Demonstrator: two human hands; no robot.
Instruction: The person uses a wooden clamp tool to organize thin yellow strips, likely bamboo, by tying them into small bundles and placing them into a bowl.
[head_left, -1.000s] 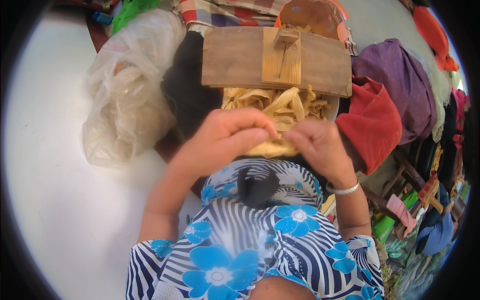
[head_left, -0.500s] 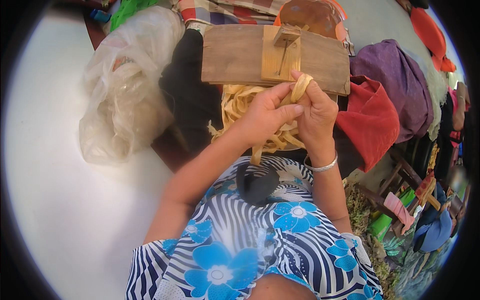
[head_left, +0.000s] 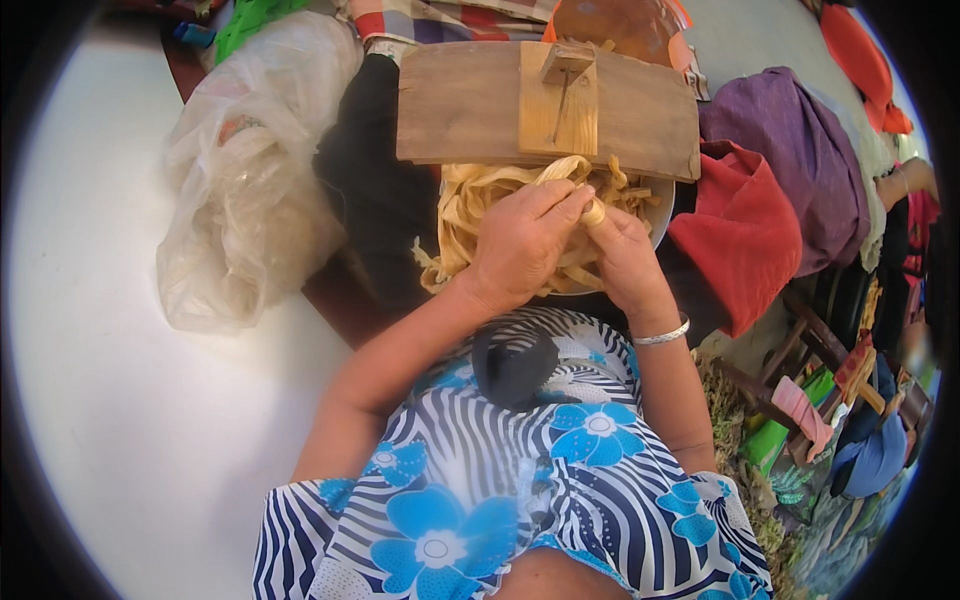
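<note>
Over a bowl (head_left: 661, 207) of loose, pale yellow flat strips (head_left: 462, 215), my two hands meet. My right hand (head_left: 632, 262) is closed on a small rolled coil of the strip (head_left: 594, 211), pinched between thumb and fingers. My left hand (head_left: 526, 245) is closed too, its fingertips against the coil, and a length of strip (head_left: 564, 169) arches up just beyond them. Past the bowl lies a brown wooden board (head_left: 460, 105) with a lighter wood piece (head_left: 560, 125), which carries a small block and a thin metal pin. The undersides of my fingers are hidden.
A crumpled clear plastic bag (head_left: 255, 190) lies to the left on a white surface (head_left: 90, 330). Red cloth (head_left: 740, 235) and purple cloth (head_left: 790, 165) are at the right. An orange-rimmed container (head_left: 620, 25) stands behind the board. Another person's arm (head_left: 908, 180) shows far right.
Both hands have come down and nearer to me, away from the board's edge. The strip's loop, upright around my right fingers before, is now a tight coil with my left fingers on it.
</note>
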